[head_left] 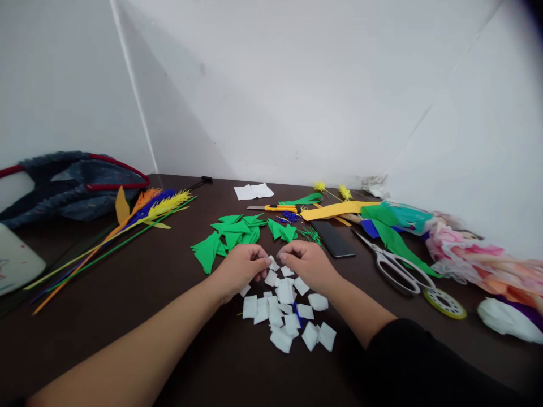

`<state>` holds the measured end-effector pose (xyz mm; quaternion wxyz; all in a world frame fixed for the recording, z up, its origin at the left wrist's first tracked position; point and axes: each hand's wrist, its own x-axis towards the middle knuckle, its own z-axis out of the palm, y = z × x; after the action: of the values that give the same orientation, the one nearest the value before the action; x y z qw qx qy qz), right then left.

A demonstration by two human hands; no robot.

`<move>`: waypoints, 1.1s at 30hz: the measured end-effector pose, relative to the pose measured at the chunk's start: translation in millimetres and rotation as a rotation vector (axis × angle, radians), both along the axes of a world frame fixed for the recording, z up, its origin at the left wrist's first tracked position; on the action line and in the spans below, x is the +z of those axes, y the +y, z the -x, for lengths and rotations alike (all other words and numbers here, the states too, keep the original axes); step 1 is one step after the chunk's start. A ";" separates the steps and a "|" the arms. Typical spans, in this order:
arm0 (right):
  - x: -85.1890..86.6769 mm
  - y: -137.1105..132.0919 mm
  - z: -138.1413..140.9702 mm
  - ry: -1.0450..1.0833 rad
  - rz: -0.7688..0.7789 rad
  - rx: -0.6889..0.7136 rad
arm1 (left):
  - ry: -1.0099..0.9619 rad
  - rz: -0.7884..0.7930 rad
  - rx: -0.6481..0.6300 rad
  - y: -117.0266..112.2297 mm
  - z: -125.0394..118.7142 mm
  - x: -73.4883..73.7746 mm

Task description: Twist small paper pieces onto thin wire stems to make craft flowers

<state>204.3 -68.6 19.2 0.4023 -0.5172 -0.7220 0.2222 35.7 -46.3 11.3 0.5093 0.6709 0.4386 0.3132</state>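
Over the middle of the dark table, my left hand (244,267) pinches the edge of a small white tissue piece (274,263). Close to its other side, my right hand (310,264) has thumb and fingers pressed together; what they grip, if anything, is too small to make out. Below both hands lie several loose white tissue squares (285,292), some overlapping, with a bit of blue material (298,314) among them. Just beyond my left hand is a pile of green cut pieces (233,229). A smaller group of green pieces (283,230) lies beyond the fingertips.
A yellow utility knife (275,208) lies with its blade out, near a white sheet (253,191). On the right are a black phone (333,238), scissors (392,268), a tape roll (444,303) and dolls (470,249). Colored stems (106,247) and a denim bag (76,183) occupy the left.
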 end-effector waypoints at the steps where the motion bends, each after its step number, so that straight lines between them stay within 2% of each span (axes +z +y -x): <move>1: -0.7 -0.6 1.9 -0.014 -0.034 0.010 | -0.007 -0.007 0.004 -0.2 0.3 0.2; 4: -3.4 -2.5 8.7 -0.050 -0.106 0.025 | -0.060 0.002 -0.005 -1.2 1.3 0.4; 7: -4.6 -2.5 13.3 -0.059 -0.105 0.013 | -0.127 0.040 -0.041 -2.9 3.2 2.3; 10: -4.8 -0.7 14.4 0.028 -0.002 0.002 | -0.126 0.032 -0.061 -4.5 6.1 5.9; 14: -7.6 2.6 13.7 0.273 0.206 0.033 | -0.098 0.012 -0.069 -4.3 9.1 7.7; 17: -9.3 5.3 12.8 0.451 0.266 0.055 | -0.060 0.019 -0.098 -1.6 11.5 5.8; 19: -9.2 7.0 11.9 0.510 0.276 0.048 | 0.041 -0.002 -0.120 0.9 13.7 4.6; 21: -8.6 8.6 11.3 0.528 0.286 0.038 | 0.236 -0.120 -0.097 2.6 15.8 5.0; 24: -8.3 10.4 12.0 0.536 0.300 0.032 | 0.467 -0.394 0.050 0.6 16.8 10.0; 26: -8.5 10.8 13.5 0.553 0.299 0.026 | 0.438 -0.575 0.096 -4.3 15.3 14.8; 29: -7.8 9.5 15.9 0.597 0.278 0.042 | 0.298 -0.803 -0.001 -11.8 11.1 18.3; 31: -6.2 7.4 17.0 0.620 0.246 0.079 | 0.243 -0.822 -0.011 -13.5 8.1 16.8; 33: -4.1 4.9 17.4 0.637 0.211 0.114 | 0.212 -0.761 0.032 -12.6 6.0 13.8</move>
<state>186.8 -63.7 15.1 0.5390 -0.4195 -0.5607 0.4682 29.7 -58.8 25.1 0.1713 0.8335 0.3517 0.3903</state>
